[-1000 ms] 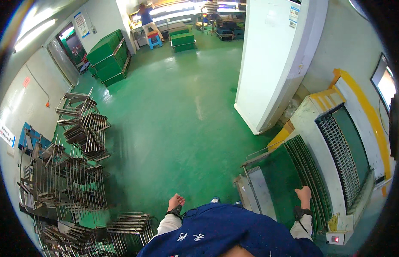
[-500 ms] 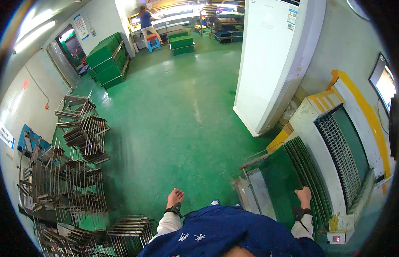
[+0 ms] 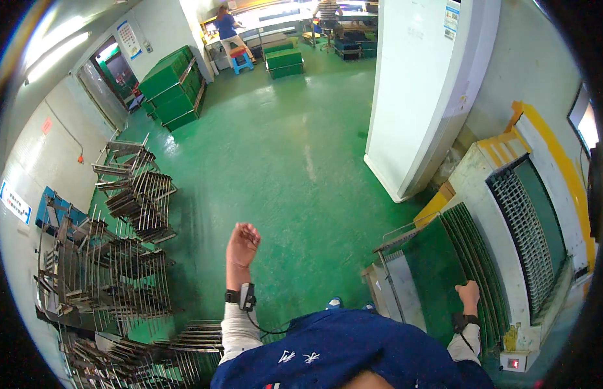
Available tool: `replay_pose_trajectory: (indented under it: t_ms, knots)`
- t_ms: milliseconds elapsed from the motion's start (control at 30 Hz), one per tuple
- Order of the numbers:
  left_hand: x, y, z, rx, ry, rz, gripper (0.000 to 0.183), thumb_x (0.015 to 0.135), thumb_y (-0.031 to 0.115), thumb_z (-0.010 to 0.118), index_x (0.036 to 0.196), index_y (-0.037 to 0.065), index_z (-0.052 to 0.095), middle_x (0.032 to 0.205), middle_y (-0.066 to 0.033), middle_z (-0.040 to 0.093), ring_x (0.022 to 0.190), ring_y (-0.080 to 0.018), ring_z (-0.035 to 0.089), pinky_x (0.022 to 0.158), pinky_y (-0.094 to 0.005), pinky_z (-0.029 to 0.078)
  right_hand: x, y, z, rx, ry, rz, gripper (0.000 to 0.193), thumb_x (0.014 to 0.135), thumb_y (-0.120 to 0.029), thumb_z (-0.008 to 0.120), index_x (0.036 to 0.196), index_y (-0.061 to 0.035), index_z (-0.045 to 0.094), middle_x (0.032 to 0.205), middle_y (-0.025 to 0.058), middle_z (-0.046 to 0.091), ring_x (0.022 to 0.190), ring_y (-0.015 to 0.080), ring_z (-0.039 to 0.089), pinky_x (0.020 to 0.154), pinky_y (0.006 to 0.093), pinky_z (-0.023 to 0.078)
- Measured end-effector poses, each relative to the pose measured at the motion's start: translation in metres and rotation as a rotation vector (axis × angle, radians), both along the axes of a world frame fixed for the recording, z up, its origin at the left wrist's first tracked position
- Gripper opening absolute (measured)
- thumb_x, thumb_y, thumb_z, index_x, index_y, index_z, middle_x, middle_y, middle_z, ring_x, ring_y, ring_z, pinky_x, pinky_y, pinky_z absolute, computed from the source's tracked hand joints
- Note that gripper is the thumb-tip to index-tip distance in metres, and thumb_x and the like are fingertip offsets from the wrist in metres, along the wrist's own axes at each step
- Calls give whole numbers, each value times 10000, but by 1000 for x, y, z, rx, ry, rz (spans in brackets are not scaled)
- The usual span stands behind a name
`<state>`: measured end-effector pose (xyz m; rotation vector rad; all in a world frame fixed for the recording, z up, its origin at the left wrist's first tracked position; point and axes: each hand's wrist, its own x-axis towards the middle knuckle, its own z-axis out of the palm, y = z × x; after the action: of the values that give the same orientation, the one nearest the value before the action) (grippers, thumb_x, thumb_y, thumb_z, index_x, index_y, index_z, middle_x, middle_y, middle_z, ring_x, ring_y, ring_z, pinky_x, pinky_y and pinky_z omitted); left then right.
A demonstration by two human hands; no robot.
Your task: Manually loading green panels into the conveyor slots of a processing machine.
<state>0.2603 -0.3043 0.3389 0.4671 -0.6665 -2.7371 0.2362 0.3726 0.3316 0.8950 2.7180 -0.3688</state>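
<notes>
The left hand (image 3: 243,243) has just swung up and forward, away from the blue garment (image 3: 353,340), so that more forearm shows below the dark band and small box (image 3: 247,295) on its wrist; the right hand (image 3: 468,297) stays by the rack of thin green panels (image 3: 475,254), and the whole view shifts slightly with the head; this change seems to bring the left hand no nearer to the panels, so any handling of them at this moment appears to rest with the right hand alone.

The left fingers are loosely curled and slack, neither spread wide nor pressed together, with nothing visible in them; they hang above the green floor (image 3: 301,188), with the metal racks (image 3: 142,204) off to their left and the panels well apart on the far right; the right fingers are folded into a near fist, and I cannot tell whether they pinch a panel's edge or only rest against it.

The panels lie in a close row to the person's right; the broad face of the nearest one (image 3: 431,266) spreads to the left of the right fingers, while the other edges run just beside and beyond them, toward the machine with a grid face (image 3: 523,240).
</notes>
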Motion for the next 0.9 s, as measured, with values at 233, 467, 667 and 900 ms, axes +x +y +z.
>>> replay_pose_trajectory:
  t_ms: [233,467,667,900]
  knots:
    - [4,-2,152,-550,223,-29,167,895,209,486,873,54,541,818,-63,574,771,-173,564,696,-301,460,-2,-1,3,10,-12,13,610,672,-262,714,1142,63,501,1148,225,533,1058,323,526,880,401,423]
    - [5,31,184,-1168,173,-456,156,860,158,533,928,19,553,867,-55,592,803,-141,564,729,-285,458,-1,24,-27,65,65,17,496,630,-249,729,1006,43,586,993,213,608,935,329,587,786,401,459]
    - [30,65,129,-1392,15,-1377,262,858,211,583,1009,-1,559,915,-44,608,875,-110,547,788,-276,442,-1,28,-34,93,103,64,490,638,-293,729,971,41,597,1006,210,599,938,345,576,783,420,462]
    - [39,143,89,-958,301,-1572,292,865,241,573,1029,1,554,949,-53,602,897,-133,549,800,-293,441,1,12,-17,113,146,33,449,630,-289,724,920,33,603,969,205,607,925,341,581,774,416,459]
